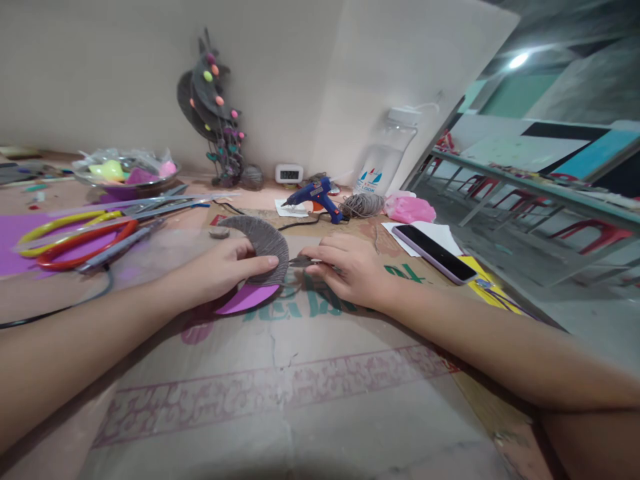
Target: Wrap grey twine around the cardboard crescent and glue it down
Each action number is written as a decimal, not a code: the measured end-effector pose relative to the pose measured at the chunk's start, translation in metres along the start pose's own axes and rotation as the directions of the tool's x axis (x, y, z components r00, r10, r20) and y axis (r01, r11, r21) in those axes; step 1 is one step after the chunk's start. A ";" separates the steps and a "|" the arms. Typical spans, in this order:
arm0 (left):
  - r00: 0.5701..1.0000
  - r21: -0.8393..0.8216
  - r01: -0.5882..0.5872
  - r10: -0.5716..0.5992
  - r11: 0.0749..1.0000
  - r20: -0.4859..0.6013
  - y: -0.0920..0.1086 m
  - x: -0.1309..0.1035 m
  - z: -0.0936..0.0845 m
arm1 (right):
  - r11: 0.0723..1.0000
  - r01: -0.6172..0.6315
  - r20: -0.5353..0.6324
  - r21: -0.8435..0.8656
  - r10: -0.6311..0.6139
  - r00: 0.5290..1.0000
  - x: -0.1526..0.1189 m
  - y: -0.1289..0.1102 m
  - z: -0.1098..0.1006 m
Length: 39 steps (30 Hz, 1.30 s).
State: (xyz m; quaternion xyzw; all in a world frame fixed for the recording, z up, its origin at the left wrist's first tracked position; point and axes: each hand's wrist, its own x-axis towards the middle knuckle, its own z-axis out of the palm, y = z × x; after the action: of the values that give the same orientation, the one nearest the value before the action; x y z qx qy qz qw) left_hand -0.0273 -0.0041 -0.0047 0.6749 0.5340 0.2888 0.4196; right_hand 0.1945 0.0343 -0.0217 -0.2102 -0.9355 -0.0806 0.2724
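A crescent (267,243), mostly wrapped in grey yarn with a bare purple lower tip, is held over the printed cardboard (290,400). My left hand (225,267) grips its left side, thumb on top and fingers underneath. Just to the right, my right hand (350,267) pinches a small dark piece (303,261) close to the crescent's outer edge; what exactly this piece is cannot be made out. Behind them lies a blue glue gun (315,195), beside a loose bundle of grey yarn (364,205).
Yellow- and red-handled scissors (85,243) and a bowl (125,183) are on the left. A decorated grey crescent (210,100), a white timer (289,175) and a bottle (383,157) stand at the back. A phone (435,253) lies right, near a pink bag (410,208).
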 end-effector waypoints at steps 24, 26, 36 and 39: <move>0.999 -0.141 -0.025 0.028 0.990 0.019 0.008 -0.002 0.001 | 0.994 0.068 -0.001 -0.081 -0.068 0.998 0.002 -0.003 -0.001; 0.999 -0.147 -0.035 0.038 0.988 0.019 0.006 -0.002 0.001 | 0.994 0.070 -0.007 -0.082 -0.070 0.997 0.003 -0.003 -0.001; 1.000 0.008 0.018 -0.018 1.000 -0.015 0.005 -0.002 0.000 | 1.000 0.008 -0.022 0.005 -0.008 1.000 -0.002 0.000 0.000; 0.997 0.097 0.050 -0.043 0.994 -0.071 -0.001 -0.001 -0.002 | 1.000 0.025 -0.009 -0.013 -0.025 1.000 -0.001 0.000 0.000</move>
State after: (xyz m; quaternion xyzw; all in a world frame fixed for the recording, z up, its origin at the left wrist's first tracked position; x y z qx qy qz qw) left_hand -0.0296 -0.0043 -0.0048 0.6719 0.5773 0.2751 0.3735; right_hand 0.1954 0.0337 -0.0222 -0.1998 -0.9363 -0.0907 0.2742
